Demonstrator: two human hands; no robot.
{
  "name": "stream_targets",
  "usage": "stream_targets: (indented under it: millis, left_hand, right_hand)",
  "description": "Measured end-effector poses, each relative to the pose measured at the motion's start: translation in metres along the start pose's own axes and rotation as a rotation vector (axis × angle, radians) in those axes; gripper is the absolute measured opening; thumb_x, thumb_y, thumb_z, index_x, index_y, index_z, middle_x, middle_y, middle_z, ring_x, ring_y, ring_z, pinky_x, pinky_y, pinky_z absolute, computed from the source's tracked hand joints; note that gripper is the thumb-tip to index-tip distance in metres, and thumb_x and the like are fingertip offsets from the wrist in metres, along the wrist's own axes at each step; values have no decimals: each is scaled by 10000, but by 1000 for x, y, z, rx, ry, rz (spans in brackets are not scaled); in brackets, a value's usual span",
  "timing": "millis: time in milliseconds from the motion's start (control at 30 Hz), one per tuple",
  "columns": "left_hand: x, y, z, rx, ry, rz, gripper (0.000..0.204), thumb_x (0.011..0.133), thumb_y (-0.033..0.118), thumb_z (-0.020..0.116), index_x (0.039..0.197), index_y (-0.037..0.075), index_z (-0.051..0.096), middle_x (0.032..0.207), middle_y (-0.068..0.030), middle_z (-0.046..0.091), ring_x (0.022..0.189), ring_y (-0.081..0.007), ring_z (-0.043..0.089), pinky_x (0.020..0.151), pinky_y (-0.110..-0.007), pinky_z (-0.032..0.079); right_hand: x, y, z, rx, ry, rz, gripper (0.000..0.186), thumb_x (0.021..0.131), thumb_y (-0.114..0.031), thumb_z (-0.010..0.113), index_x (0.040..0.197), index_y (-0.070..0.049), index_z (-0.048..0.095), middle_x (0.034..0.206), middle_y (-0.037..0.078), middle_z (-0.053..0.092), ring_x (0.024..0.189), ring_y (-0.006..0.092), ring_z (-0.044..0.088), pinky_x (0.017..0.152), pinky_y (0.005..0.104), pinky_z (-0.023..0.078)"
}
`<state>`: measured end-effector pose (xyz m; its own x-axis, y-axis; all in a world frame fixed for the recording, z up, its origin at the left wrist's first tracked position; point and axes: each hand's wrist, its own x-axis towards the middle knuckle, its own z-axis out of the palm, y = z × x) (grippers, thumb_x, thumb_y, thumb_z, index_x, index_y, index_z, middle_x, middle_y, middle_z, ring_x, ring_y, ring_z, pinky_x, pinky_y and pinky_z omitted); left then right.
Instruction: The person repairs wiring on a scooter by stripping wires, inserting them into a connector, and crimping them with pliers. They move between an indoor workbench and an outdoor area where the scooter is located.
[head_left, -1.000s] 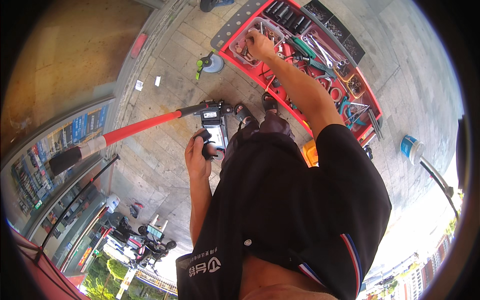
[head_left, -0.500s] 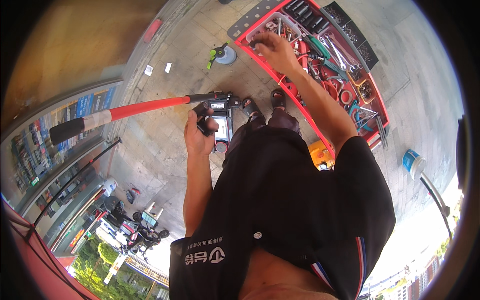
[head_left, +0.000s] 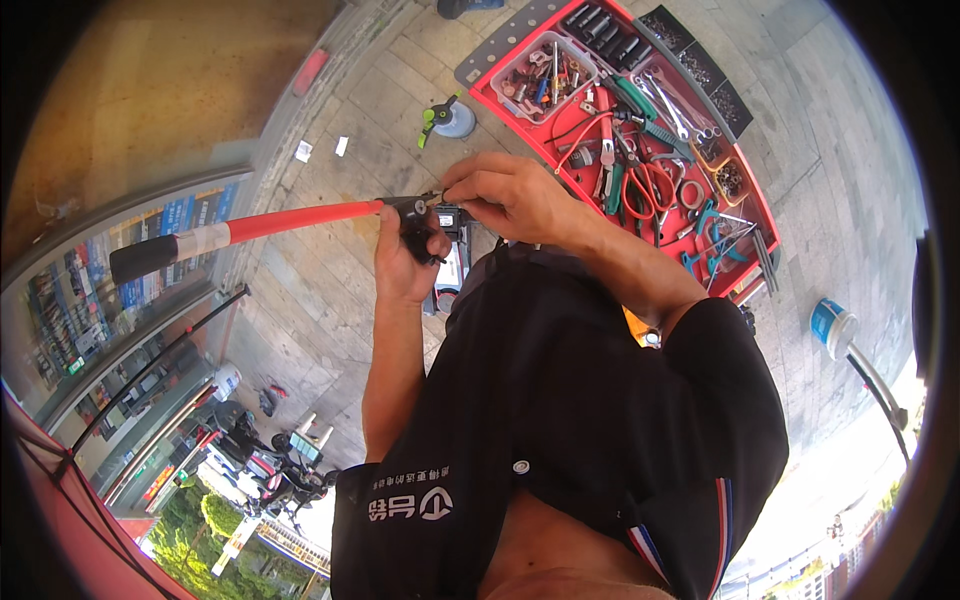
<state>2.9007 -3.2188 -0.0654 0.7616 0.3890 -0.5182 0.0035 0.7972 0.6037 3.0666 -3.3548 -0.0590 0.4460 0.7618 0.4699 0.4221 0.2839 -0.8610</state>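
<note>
Black part (head_left: 410, 218) in left hand (head_left: 398, 268), right hand (head_left: 520, 200) beside it.
Left grips, likely for steadiness; right, at the part's three o'clock, pinches a small piece (head_left: 436, 199), perhaps metal.

Black part (head_left: 413, 232), pale round spot near top, held in left fingers (head_left: 440, 243), beside right fingers (head_left: 466, 190)

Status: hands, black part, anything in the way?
Left hand gripping black part. Right hand close at its upper end, fingertip grip unclear. Red pole beside left hand; nothing visibly blocking either.
</note>
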Motion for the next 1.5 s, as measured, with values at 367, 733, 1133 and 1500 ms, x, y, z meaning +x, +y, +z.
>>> stream_targets:
  millis: [367, 733, 1133, 1500]
  left_hand:
    - [-9, 5, 19, 226, 67, 6, 445, 929, 474, 545, 988, 36, 599, 759, -63, 579, 605, -151, 492, 561, -297, 383]
    - [-10, 7, 30, 388, 28, 291, 323, 940, 291, 596, 1053, -10, 607, 807, -62, 626, 610, -99, 522, 541, -234, 426]
    - [-19, 4, 35, 563, -72, 394, 283, 943, 257, 593, 1067, 4, 565, 819, -40, 610, 640, -82, 530, 565, -218, 440]
    - [-29, 2, 38, 537, -90, 441, 311, 923, 297, 623, 1038, 13, 573, 809, -34, 594, 621, -70, 519, 535, -200, 433]
  right_hand:
    - [3, 6, -3, -132, -118, -212, 246, 699, -41, 734, 934, -79, 677, 1015, 77, 650, 886, 286, 644, 735, 377, 538]
    - [-2, 3, 13, 367, -2, 366, 236, 775, -63, 715, 1002, -40, 654, 906, 82, 663, 754, 246, 662, 659, 325, 534]
    - [-16, -6, 7, 326, -244, 519, 259, 923, -268, 618, 906, -10, 628, 652, 1, 593, 591, 113, 562, 524, 307, 436]
    - [-23, -26, 4, 733, -308, 713, 317, 987, -326, 506, 861, -44, 575, 657, -23, 542, 600, 55, 492, 544, 233, 417]
